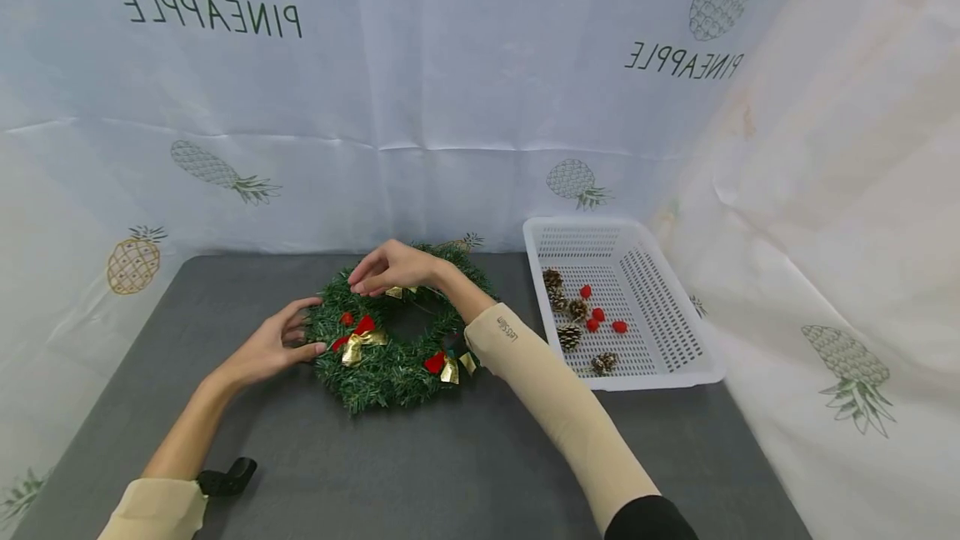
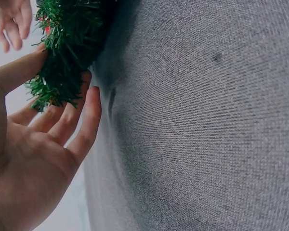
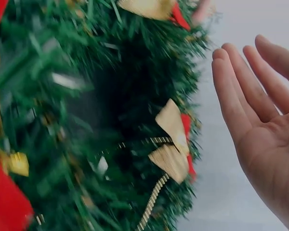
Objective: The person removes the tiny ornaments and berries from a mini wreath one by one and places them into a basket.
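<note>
A green tinsel wreath point(image 1: 382, 386) lies on the dark grey table. My left hand point(image 1: 262, 350) holds its left edge, the thumb on one side and the fingers on the other, as the left wrist view shows. Above the wreath's far left part is my right hand point(image 1: 397, 267), its fingers relaxed with nothing between them. On the wreath sit a red and gold bow point(image 1: 363, 345) at the left, another bow point(image 1: 449, 368) at the front right and a small red berry point(image 1: 347, 318). A gold-and-red bow point(image 3: 176, 144) with beaded gold cord shows below the right hand.
To the right stands a white perforated plastic basket point(image 1: 667, 379) with several pine cones point(image 1: 577, 311) and red berries point(image 1: 619, 327) in it. A pineapple-print curtain point(image 1: 450, 90) hangs behind and beside the grey table point(image 1: 360, 473). A black strap piece point(image 1: 228, 477) sticks out from the left wrist.
</note>
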`<state>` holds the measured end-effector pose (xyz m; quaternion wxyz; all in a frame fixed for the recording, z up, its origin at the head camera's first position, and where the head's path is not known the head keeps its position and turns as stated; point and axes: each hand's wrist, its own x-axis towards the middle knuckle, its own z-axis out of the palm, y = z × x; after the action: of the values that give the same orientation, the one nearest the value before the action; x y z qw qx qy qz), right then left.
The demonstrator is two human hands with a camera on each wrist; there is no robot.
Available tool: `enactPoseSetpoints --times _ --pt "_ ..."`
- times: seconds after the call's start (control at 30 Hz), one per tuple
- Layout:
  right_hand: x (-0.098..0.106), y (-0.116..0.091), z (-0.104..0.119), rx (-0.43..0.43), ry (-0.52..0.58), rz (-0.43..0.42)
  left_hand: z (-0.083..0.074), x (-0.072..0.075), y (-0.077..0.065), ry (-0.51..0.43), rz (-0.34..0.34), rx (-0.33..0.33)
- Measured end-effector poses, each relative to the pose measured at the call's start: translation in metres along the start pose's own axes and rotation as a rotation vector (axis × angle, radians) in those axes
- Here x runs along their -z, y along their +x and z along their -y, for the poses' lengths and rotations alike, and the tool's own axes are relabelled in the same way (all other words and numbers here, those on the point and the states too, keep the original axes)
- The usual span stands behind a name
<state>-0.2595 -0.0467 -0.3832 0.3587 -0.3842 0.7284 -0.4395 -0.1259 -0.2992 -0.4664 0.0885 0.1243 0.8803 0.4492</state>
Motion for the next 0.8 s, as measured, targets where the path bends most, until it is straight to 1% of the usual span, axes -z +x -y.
enactPoseSetpoints --times 0.1,0.2,0.3,0.4,0.47,0.67,0.8 --pt "-0.009 0.007 -0.004 0.007 -0.033 0.002 0.0 0.0 -0.001 -0.001 0.0 -0.001" --pt "-0.017 0.012 -0.008 0.006 -0.123 -0.001 0.0 0.001 -0.001 0.0 0.001 0.0" --pt "-0.024 0.016 -0.012 0.005 -0.247 -0.006 0.0 0.001 -0.001 0.006 0.0 0.001" --pt "-0.029 0.019 -0.014 -0.001 -0.31 -0.011 0.0 0.001 -0.002 0.013 -0.003 -0.001" --pt "-0.032 0.021 -0.016 -0.011 -0.328 -0.019 0.001 0.001 -0.002 0.013 -0.004 -0.004" --pt "-0.036 0.023 -0.02 -0.077 -0.369 -0.062 0.002 0.001 -0.004 0.012 -0.004 -0.002" --pt "-0.04 0.025 -0.02 -0.094 -0.356 -0.057 0.003 0.001 -0.005 0.009 -0.006 0.001"
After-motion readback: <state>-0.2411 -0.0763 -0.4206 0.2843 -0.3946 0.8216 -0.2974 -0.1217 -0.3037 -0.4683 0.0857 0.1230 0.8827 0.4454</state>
